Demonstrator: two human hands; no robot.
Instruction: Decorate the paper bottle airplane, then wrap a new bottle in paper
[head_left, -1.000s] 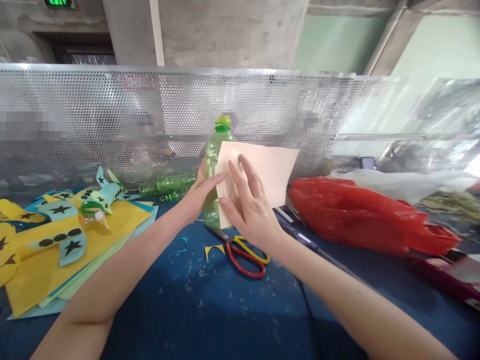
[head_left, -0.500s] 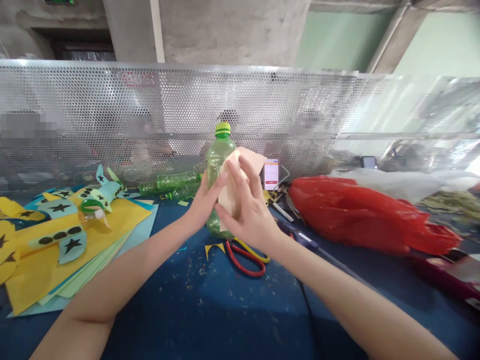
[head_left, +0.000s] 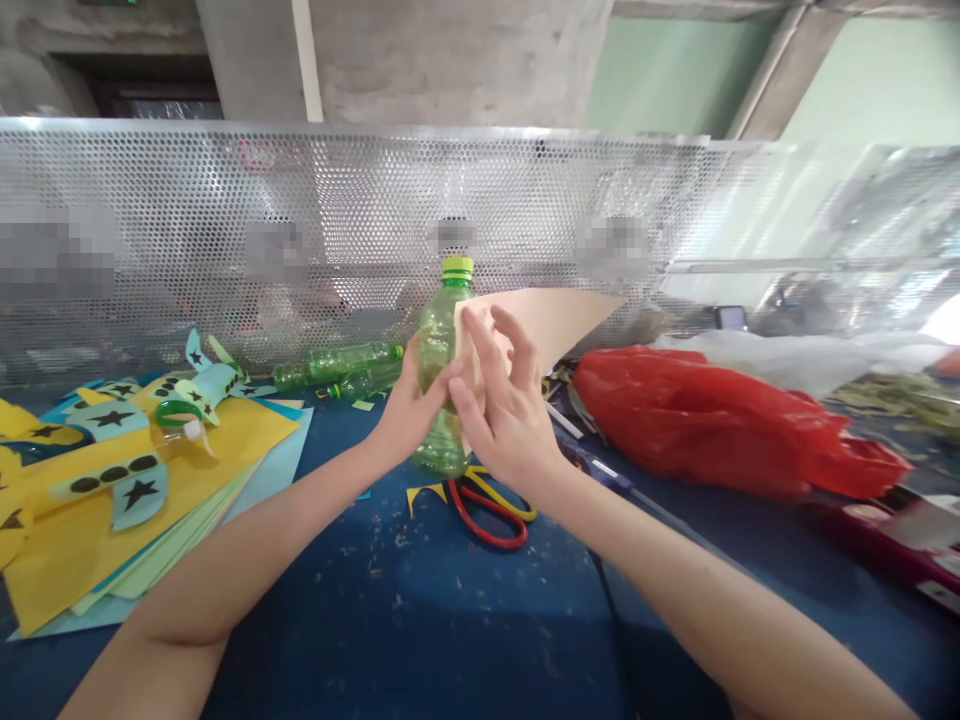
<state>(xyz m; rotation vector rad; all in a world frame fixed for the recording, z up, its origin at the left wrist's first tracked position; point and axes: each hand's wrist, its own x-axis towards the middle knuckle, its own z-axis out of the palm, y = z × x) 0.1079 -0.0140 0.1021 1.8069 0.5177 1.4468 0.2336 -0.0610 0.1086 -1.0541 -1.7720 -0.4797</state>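
Note:
A green plastic bottle point(head_left: 442, 335) with a lime-green cap stands upright, held a little above or on the table in front of me. My left hand point(head_left: 411, 405) grips its left side, thumb across the front. My right hand point(head_left: 510, 410) is pressed against a pale peach sheet of paper point(head_left: 562, 318) on the bottle's right side, fingers bent over it. The sheet's left edge lies along the bottle and its free end sticks out to the right. Below the hands lie scissors point(head_left: 491, 530) with red and yellow handles, their blades hidden, beside a yellow paper scrap point(head_left: 425, 496).
Left are stacked coloured paper sheets point(head_left: 247, 440) and paper-decorated bottle planes point(head_left: 214, 375). Green bottles point(head_left: 337, 362) lie behind. A red plastic bag point(head_left: 720, 420) and a blue glue gun point(head_left: 607, 472) with a cord are on the right. A perforated metal panel point(head_left: 390, 190) closes the back.
The paper's free end has swung out to the right, away from the bottle, and covers the phone behind. The bottle has shifted slightly right, with both hands staying on bottle and paper.

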